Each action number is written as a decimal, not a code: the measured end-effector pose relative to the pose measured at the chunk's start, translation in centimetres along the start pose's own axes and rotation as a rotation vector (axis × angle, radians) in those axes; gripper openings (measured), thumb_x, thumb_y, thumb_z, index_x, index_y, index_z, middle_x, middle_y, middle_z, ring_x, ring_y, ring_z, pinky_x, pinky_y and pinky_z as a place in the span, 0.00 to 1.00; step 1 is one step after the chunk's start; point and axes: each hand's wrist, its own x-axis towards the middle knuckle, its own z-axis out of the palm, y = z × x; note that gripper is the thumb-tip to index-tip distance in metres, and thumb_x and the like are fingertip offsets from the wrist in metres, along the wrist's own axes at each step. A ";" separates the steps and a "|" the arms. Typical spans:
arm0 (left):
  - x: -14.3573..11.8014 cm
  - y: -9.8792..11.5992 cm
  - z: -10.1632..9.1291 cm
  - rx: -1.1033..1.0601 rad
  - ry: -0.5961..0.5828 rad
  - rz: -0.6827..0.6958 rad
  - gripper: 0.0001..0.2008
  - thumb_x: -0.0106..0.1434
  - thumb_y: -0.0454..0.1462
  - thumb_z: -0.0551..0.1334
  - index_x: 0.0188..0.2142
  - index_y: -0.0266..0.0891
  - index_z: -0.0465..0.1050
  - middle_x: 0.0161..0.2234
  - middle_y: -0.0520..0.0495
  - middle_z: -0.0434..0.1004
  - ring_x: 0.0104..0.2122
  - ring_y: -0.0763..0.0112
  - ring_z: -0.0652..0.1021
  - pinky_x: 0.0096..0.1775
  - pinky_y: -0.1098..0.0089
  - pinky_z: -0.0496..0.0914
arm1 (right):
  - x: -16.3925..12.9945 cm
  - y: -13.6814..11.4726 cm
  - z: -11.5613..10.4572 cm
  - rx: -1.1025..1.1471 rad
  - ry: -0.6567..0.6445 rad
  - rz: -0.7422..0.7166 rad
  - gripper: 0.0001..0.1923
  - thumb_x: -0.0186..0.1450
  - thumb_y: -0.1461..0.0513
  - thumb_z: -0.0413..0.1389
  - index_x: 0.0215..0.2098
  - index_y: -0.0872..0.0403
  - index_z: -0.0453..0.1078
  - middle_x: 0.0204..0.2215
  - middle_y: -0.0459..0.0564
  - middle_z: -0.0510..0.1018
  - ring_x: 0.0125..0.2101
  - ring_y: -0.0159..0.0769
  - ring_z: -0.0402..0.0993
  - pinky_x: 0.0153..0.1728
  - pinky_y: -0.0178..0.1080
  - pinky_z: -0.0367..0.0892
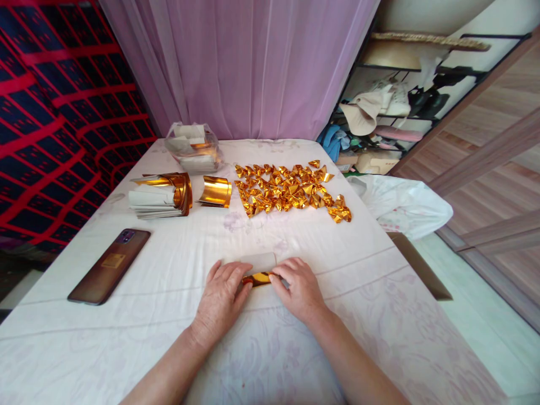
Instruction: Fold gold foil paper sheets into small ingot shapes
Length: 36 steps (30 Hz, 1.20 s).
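In the head view, the left hand (223, 293) and right hand (298, 287) are pressing down on 1 gold foil paper (258, 270) lying on the white tablecloth (261, 349) — fingers flat, pinching its folded gold edge between them, though how far it is folded is probably hidden under the fingers. Beyond the grip, a heap of folded gold pieces (291, 191) is lying; beyond it to the left, a paper stack (160, 197) — and a phone (110, 265) well left.

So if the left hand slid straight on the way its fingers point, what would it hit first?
The left hand points up and slightly right, so it would probably first meet the pale rolled paper sheet at its fingertips, then, further off, the pile of folded gold foil pieces.
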 end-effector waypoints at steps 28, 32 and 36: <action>-2.1 2.1 0.8 0.213 -0.138 0.192 0.21 0.69 0.43 0.54 0.60 0.43 0.64 0.58 0.46 0.72 0.59 0.57 0.70 0.64 0.49 0.53 | -0.1 -0.3 0.7 -0.038 0.083 0.065 0.04 0.63 0.64 0.55 0.34 0.52 0.72 0.33 0.50 0.76 0.38 0.41 0.68 0.42 0.43 0.63; -2.1 2.0 0.7 0.216 -0.143 0.197 0.21 0.70 0.43 0.53 0.59 0.43 0.65 0.58 0.47 0.72 0.59 0.57 0.70 0.64 0.50 0.54 | -0.2 0.0 0.9 -0.042 0.109 0.062 0.08 0.63 0.65 0.54 0.40 0.53 0.72 0.36 0.51 0.77 0.40 0.43 0.68 0.44 0.45 0.63; -2.0 2.0 0.6 0.214 -0.153 0.202 0.21 0.70 0.44 0.52 0.59 0.41 0.65 0.58 0.47 0.72 0.59 0.57 0.69 0.63 0.50 0.55 | -0.2 0.0 0.8 -0.047 0.118 0.061 0.07 0.63 0.64 0.54 0.39 0.52 0.72 0.36 0.52 0.76 0.40 0.43 0.68 0.44 0.44 0.64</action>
